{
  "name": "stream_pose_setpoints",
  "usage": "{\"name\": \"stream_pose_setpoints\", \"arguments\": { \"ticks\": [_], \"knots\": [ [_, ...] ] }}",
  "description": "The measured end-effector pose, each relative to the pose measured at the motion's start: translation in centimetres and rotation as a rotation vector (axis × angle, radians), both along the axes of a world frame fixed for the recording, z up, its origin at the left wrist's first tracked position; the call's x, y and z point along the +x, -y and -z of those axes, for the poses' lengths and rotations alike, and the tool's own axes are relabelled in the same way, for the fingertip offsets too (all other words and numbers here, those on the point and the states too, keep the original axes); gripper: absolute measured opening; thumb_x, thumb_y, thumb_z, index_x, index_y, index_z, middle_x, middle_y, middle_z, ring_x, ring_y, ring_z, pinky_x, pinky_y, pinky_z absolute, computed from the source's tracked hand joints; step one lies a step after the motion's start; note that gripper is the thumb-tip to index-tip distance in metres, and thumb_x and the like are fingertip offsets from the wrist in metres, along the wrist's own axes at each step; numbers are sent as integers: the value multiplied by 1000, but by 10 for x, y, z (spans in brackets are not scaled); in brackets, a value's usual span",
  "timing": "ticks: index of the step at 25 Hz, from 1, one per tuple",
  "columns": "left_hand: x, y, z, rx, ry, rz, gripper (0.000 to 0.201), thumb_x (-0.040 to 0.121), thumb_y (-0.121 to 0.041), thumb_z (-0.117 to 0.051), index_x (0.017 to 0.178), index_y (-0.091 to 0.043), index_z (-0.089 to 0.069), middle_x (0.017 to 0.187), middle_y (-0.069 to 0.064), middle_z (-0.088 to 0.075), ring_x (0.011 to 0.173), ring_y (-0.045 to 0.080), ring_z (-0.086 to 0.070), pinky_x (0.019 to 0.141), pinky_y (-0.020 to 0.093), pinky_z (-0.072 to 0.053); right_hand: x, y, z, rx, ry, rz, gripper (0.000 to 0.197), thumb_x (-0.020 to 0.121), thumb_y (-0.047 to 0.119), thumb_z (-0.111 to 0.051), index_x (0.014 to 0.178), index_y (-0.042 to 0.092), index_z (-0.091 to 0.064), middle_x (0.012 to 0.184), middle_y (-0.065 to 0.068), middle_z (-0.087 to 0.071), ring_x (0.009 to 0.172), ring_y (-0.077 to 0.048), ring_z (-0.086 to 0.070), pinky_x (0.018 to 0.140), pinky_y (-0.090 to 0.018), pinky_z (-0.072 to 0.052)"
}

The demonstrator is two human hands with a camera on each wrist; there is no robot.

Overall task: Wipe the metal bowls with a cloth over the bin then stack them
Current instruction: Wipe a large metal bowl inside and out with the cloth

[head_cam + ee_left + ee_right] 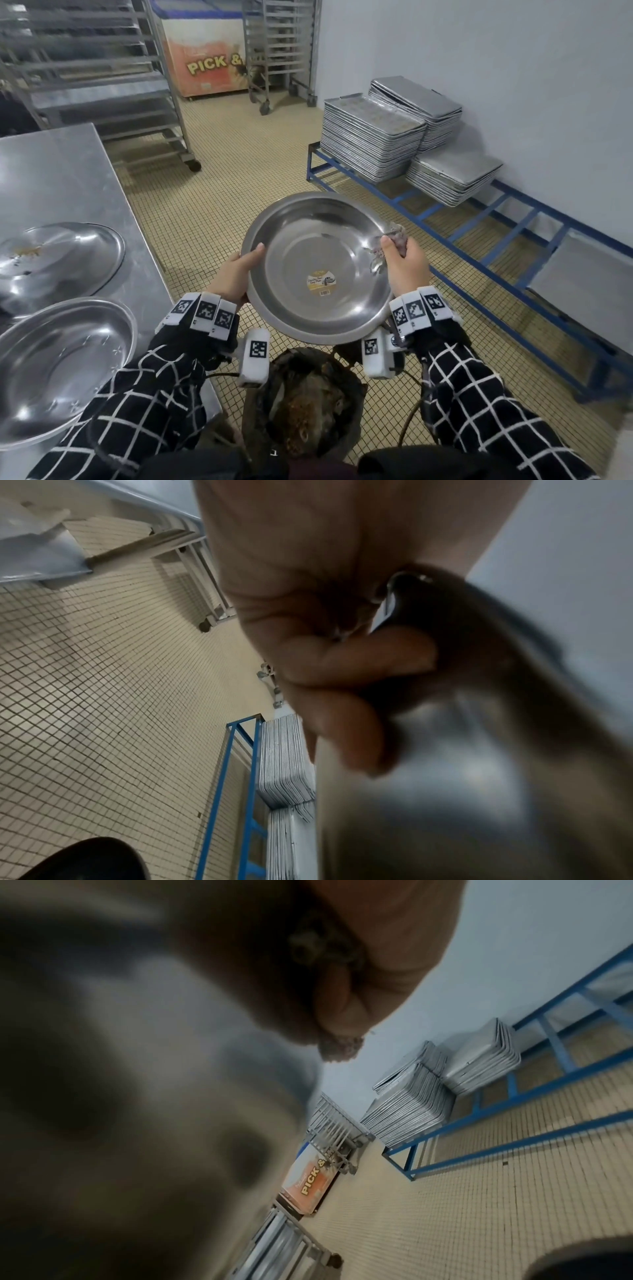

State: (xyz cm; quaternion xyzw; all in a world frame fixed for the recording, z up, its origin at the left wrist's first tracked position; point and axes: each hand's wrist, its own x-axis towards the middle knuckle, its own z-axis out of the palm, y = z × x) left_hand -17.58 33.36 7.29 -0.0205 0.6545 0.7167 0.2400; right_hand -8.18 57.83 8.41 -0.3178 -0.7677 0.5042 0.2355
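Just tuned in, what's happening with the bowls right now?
A person holds a metal bowl above the bin. The left hand grips the bowl's left rim, and the right hand presses a bunched cloth against its right inner edge. A sticker label is still at the bowl's centre. Two more bowls wait on the steel table to the left, the far one with crumbs.

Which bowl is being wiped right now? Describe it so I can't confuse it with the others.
Right of the steel table, over the bin, both hands hold one metal bowl. Unlike the two bowls on the table, it has a sticker in its middle.
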Motion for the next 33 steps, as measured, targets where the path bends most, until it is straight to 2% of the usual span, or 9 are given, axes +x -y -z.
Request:
{"name": "stream_pose_setpoints", "arguments": {
  "ticks": [2, 5, 9, 12, 17, 21, 24, 29, 33],
  "knots": [
    [-3, -2, -3, 16, -5, -41, 37, 92, -27, -59, 118, 0, -57, 83, 12, -68, 66, 27, -64, 64, 37, -54, 2, 14, 1, -70, -54, 121, 25, 93, 35, -55, 99, 11, -55, 84, 6, -60, 76, -11, -61, 64, -23, -49],
    [8, -12, -10, 73, -32, -120, 26, 93, -15, -52, 116, -3, -55, 79, 9, -65, 62, 21, -64, 55, 32, -54, -1, 42, -2, -179, -143, 202, 17, 95, 31, -52, 99, 15, -48, 81, 12, -53, 68, 0, -54, 58, -16, -45],
    [27, -29, -15, 144, -11, -83, 27, 95, -16, -48, 117, 0, -49, 94, 13, -65, 82, 24, -67, 66, 34, -57, -10, 65, -5, -225, -211, 205, 19, 95, 30, -53, 104, 16, -45, 84, 14, -52, 70, 4, -52, 48, -8, -39],
    [22, -17, -18, 84, -101, 23, 32, 93, -19, -53, 120, -2, -49, 94, 11, -67, 79, 22, -70, 68, 35, -58, -9, 46, -16, -178, -160, 127, 20, 94, 28, -55, 105, 13, -48, 88, 12, -53, 77, -1, -55, 60, -10, -42],
    [12, 15, -22, 213, -26, 37, 27, 93, -30, -49, 96, -10, -68, 76, 6, -72, 67, 22, -68, 64, 34, -57, 1, 14, -29, -25, 7, -152, 12, 91, 23, -59, 101, 17, -56, 91, 8, -59, 82, -4, -57, 63, -17, -40],
    [9, 8, -26, 179, -74, -73, 29, 97, -28, -48, 90, -9, -69, 73, 8, -72, 63, 23, -67, 72, 38, -53, 5, 29, -20, -105, -104, -6, 15, 92, 27, -57, 103, 17, -54, 94, 4, -61, 85, -11, -61, 66, -22, -46],
    [9, 2, -31, 176, -127, -69, 35, 99, -29, -45, 85, -12, -73, 75, 11, -72, 67, 27, -66, 75, 41, -51, 11, 42, -16, -164, -187, 118, 16, 93, 32, -55, 104, 21, -50, 92, 10, -57, 81, -5, -58, 63, -16, -43],
    [29, -28, -31, 172, -128, -34, 31, 101, -34, -40, 100, -14, -63, 79, 5, -73, 77, 22, -69, 77, 39, -57, 10, 67, -13, -296, -279, 202, 19, 94, 29, -54, 107, 18, -45, 89, 13, -54, 75, 2, -54, 54, -10, -40],
    [29, -33, -22, 11, -154, 201, 32, 97, -28, -51, 120, -7, -54, 102, 6, -71, 96, 20, -68, 89, 38, -55, 7, 62, -19, -266, -296, 206, 23, 93, 30, -56, 108, 16, -45, 92, 10, -55, 79, -3, -57, 63, -15, -46]
  ]
}}
